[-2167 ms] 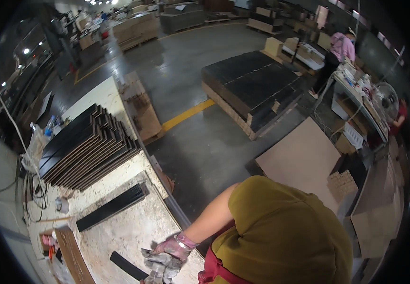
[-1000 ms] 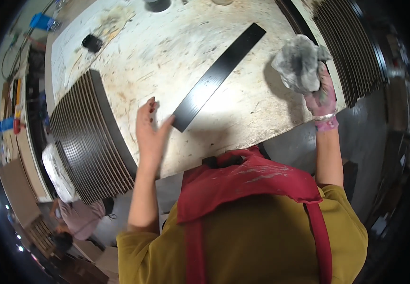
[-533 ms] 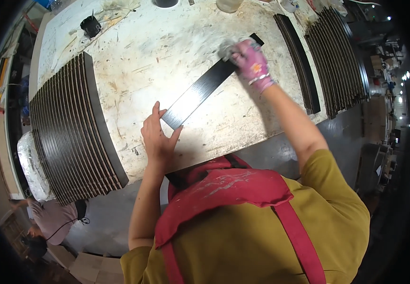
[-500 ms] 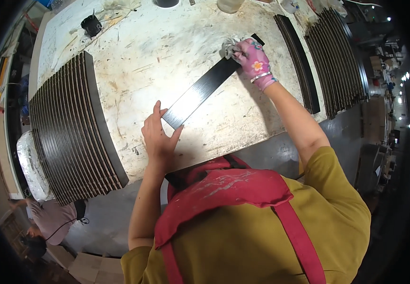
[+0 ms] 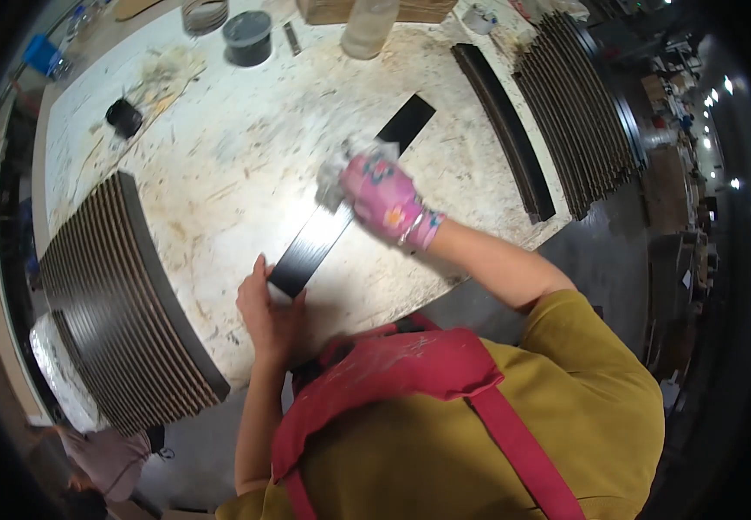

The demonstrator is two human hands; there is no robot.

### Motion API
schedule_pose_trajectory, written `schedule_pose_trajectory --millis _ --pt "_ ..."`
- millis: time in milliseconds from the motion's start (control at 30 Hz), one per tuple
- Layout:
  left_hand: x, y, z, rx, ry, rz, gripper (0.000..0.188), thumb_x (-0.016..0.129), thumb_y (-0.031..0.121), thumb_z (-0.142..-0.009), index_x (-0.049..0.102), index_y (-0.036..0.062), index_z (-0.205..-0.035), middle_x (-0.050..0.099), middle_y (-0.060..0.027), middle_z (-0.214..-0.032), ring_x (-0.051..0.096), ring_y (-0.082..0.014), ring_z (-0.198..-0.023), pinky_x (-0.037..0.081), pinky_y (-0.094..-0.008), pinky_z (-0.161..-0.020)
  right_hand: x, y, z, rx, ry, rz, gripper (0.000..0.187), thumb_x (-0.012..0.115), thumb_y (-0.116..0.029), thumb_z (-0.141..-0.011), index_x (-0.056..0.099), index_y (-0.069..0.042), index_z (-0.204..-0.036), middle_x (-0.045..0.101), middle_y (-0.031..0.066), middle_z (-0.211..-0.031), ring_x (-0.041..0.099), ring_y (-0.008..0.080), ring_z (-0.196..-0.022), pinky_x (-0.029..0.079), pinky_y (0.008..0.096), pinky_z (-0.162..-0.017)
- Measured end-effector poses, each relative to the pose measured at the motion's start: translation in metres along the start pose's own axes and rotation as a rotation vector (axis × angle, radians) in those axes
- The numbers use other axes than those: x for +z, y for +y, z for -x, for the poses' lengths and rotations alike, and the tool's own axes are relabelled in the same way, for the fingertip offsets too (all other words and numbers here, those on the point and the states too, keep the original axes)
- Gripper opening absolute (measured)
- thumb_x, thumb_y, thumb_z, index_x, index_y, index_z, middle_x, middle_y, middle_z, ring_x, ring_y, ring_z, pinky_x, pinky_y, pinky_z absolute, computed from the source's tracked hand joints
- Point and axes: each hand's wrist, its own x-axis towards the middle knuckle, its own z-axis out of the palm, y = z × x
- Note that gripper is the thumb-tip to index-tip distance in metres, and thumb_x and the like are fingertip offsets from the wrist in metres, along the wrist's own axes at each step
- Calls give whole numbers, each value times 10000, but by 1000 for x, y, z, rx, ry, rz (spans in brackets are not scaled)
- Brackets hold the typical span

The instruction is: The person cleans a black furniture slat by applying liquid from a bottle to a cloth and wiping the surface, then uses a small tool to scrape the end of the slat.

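Observation:
A long, narrow black board (image 5: 310, 250) lies flat and slantwise on the worktable. My bare left hand (image 5: 269, 317) grips its near end, thumb on one side and fingers on the other. In a pink flowered glove, my right hand (image 5: 384, 198) presses a crumpled grey-white cloth (image 5: 333, 173) onto the board around its middle. The hand and cloth cover that stretch of the surface. The board's far end shows beyond the cloth.
On the left stands a large stack of dark boards (image 5: 124, 303), beside a white wrapped bundle (image 5: 62, 373). Two dark strips (image 5: 505, 130) and another stack (image 5: 575, 113) lie on the right. Farther back are a black cup (image 5: 123, 118), a lidded tub (image 5: 248, 39) and a cloudy container (image 5: 369, 28).
My right hand has slid the cloth along the board from near its far end toward me, to about the middle. My left hand keeps its hold; the whole view has shifted.

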Motion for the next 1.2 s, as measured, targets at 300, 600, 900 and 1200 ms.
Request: schedule_pose_trajectory --millis 300,600,900,1200 --pt "3 3 -7 -87 -115 -76 730 747 132 -670 427 6 -1314 556 -121 -1062 512 -313 -982 362 -412 -890 1 129 -7 435 264 -23 215 560 -184 -838 511 -65 -1010 571 212 -958 564 403 -870 454 493 -762" --pt "4 4 -6 -28 -88 -90 697 740 151 -709 427 -9 -1311 550 -126 -1059 512 -315 -964 362 -407 -877 -15 121 -8 393 250 6 115 553 -95 -852 528 -37 -949 539 186 -899 552 378 -857 462 438 -746" --pt "3 4 -7 -28 -106 -86 725 763 131 -673 430 0 -1303 567 -118 -1039 518 -314 -945 374 -409 -848 -34 187 -31 704 114 -41 191 552 -206 -858 548 -64 -986 613 194 -943 594 386 -879 482 445 -746" --pt "4 3 1 -32 -139 -119 779 781 155 -639 412 14 -1310 560 -121 -1053 505 -321 -962 364 -416 -868 -34 201 -10 571 155 5 247 541 -270 -867 488 -71 -1004 594 212 -901 596 387 -818 487 451 -703"
